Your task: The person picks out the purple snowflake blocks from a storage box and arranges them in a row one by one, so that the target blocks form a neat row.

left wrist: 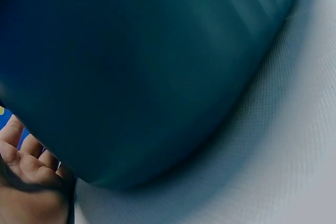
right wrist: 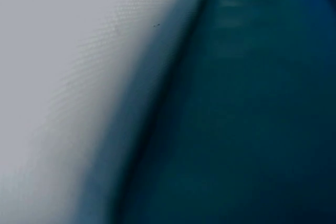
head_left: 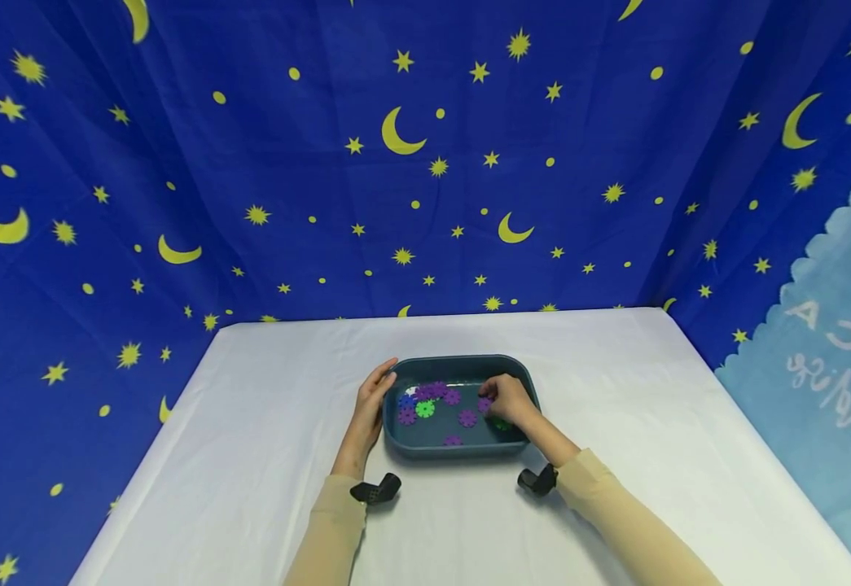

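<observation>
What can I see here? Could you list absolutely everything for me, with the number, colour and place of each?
tray: one, dark teal, on the table
purple pieces: at least six, some overlapping, purple, in the tray
green pieces: at least two, green, tray's left half and right end
blue piece: at least one, blue, tray's left end
table: one, white-covered, beneath the tray
backdrop: count unclear, blue with yellow night-sky pattern, behind and both sides
panel: one, light blue with white lettering, far right
wrist devices: two, black, one per wrist
sleeves: two, beige, forearms
left hand: one, bare, at tray's left end
right hand: one, bare, over tray's right end
</observation>
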`<state>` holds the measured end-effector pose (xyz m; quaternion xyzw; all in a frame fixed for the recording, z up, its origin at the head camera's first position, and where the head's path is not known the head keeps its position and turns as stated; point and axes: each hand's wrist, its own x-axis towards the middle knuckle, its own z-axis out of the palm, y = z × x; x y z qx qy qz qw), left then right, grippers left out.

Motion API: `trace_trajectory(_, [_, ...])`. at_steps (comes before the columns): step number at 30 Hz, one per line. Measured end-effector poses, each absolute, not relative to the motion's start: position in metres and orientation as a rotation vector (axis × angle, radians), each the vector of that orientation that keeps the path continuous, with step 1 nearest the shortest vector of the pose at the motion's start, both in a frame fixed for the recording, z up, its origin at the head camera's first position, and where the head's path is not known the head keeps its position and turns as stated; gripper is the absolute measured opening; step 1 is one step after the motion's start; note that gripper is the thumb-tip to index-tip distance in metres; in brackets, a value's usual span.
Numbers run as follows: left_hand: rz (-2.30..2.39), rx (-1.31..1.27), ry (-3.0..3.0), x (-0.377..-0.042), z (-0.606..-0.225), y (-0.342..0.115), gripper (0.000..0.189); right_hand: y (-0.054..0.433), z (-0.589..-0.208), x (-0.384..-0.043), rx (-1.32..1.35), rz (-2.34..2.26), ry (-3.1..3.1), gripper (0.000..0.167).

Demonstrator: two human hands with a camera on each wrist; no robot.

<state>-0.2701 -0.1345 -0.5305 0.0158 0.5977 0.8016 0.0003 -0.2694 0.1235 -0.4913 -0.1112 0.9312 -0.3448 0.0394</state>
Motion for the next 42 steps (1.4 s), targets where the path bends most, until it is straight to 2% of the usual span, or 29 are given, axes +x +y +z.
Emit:
trace_trajectory(15, [2.496, 0.054, 1.867, -0.269, -0.534, -0.134, 0.048, 0.127, -0.493, -0.269, -0.443, -1.352, 2.812, 0.032])
trace_trajectory(28, [2.5, 0.059, 1.841, -0.269, -0.537, -0.134, 0.048, 0.133, -0.488, -0.262, -0.321, -1.709, 2.865, 0.022])
trace_trajectory(42, [2.469, 0.034, 1.897, -0.274, -0.532, -0.137, 0.047, 0.126, -0.492, -0.28, -0.499, -1.381, 2.745, 0.031])
